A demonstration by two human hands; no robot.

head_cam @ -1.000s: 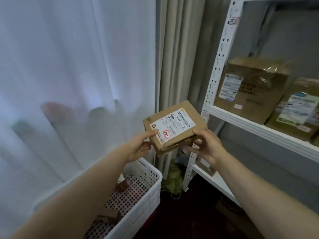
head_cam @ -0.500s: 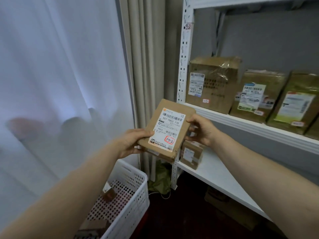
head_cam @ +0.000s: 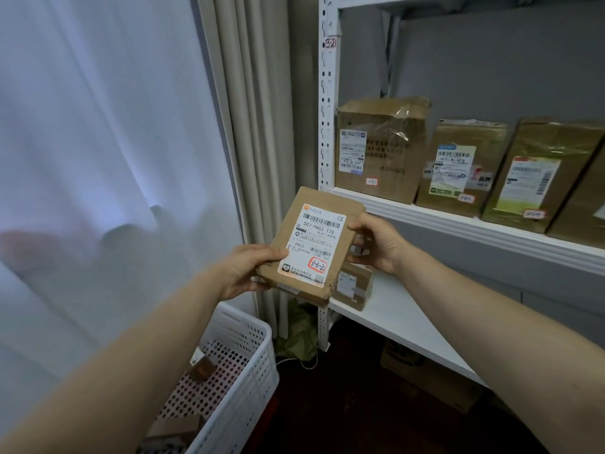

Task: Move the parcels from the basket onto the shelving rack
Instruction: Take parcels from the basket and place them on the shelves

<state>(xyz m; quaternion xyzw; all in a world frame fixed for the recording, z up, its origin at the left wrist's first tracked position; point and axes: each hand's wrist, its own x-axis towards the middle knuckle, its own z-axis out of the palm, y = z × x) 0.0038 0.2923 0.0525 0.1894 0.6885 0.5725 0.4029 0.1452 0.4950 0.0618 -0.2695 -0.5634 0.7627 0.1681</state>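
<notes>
- Head view, overall: the person's left hand [head_cam: 244, 271] and right hand [head_cam: 376, 242] hold one flat brown parcel [head_cam: 314, 244] between them. It is in the air in front of the left upright of the shelving rack [head_cam: 326, 126], above and to the right of the white basket [head_cam: 258, 365].
- Grip: the left thumb lies on the labelled face at the near left corner, with the fingers curled beneath. The right thumb and fingers pinch the right edge. Both hands clasp the parcel; neither is spread.
- Change: a second ago the parcel lay crosswise. It now stands lengthwise with its label square to the camera. The view has swung right, so the rack fills the right half and the basket sits at the lower left.
- Markings: a red-ringed mark [head_cam: 318, 266] on the label reads 3-3-2, as far as I can make out. A tag [head_cam: 330, 44] on the upright seems to read 3-2.
- Shelves: the upper shelf [head_cam: 458, 224] carries a row of brown parcels. The lower shelf [head_cam: 402, 326] holds one small box [head_cam: 355, 286] at its left end, just behind the held parcel, with bare board to the right.
- Basket contents: at least two more items lie inside, a small carton [head_cam: 203, 368] and a near carton [head_cam: 173, 430].
- Meaning: I judge that the carry is nearly over and the mark is being checked against the rack. The lower shelf beside the small box looks the likely place, though that is my inference. The parcel has not yet been set down.
</notes>
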